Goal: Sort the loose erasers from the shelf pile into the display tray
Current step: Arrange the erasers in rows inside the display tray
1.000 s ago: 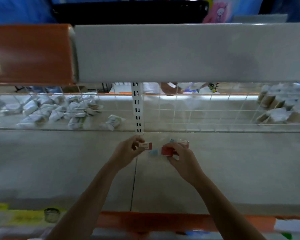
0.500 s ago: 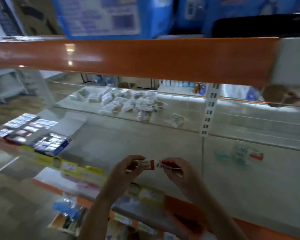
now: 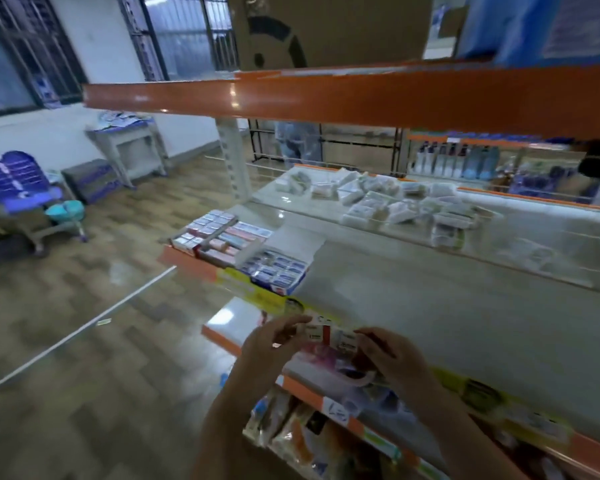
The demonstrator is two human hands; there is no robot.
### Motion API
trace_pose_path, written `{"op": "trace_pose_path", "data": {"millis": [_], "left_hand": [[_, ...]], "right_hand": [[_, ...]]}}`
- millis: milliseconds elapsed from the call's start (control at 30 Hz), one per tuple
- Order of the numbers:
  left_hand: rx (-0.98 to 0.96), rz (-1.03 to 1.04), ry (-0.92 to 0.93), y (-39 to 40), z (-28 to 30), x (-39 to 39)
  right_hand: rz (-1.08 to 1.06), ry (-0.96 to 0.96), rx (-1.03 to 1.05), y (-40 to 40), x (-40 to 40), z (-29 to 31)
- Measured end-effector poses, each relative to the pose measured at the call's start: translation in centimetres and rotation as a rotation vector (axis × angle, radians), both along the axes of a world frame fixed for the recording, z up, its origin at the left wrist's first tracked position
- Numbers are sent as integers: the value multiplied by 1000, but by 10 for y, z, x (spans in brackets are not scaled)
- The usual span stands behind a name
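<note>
Both hands are raised in front of the shelf's (image 3: 430, 306) front edge, each pinching a small eraser. The left hand (image 3: 269, 344) holds a red-and-white eraser (image 3: 315, 332) between thumb and curled fingers, and the right hand (image 3: 392, 358) grips a second eraser (image 3: 347, 341) in the same way; the two erasers sit just beside each other, nearly touching, though motion blur hides their printing. Farther left along the same shelf stand the display trays: one tray (image 3: 278, 268) holds rows of blue-wrapped erasers with its white lid flap folded back, and beside it another tray (image 3: 219, 239) holds red and pink ones in rows. At the back of the shelf, behind a low wire rail, lies a loose pile of white packets (image 3: 388, 202). An orange-fronted shelf (image 3: 361, 95) runs overhead with a cardboard box (image 3: 326, 29) on it. Below the hands, the lower shelf carries bagged goods (image 3: 291, 434), too blurred to name.
</note>
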State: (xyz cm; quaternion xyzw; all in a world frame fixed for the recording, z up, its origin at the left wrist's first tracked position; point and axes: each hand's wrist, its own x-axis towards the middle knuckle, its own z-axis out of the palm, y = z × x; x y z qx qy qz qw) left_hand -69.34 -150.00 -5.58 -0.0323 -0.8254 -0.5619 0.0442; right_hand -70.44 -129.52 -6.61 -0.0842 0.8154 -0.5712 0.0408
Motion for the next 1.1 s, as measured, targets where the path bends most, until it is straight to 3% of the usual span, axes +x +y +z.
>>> {"op": "trace_pose_path", "data": {"millis": [133,367,667,967,1100], "left_hand": [[-20,-19,7,-46,-3,-6],[-74,4,32,-130,-3,-62],[-73,-65,-40,-236,23,-167],[-106,-18,-8,-317,19,-245],[-231,-50,1,-339,15,-286]], "right_hand": [[-10,-76,-118,-45,-14,4],[46,19,-90,-121,-65,7],[13,174,80,-214,-166,36],[10,140,196,-293,-222,29],[-94,100,164,-316,-242,25]]}}
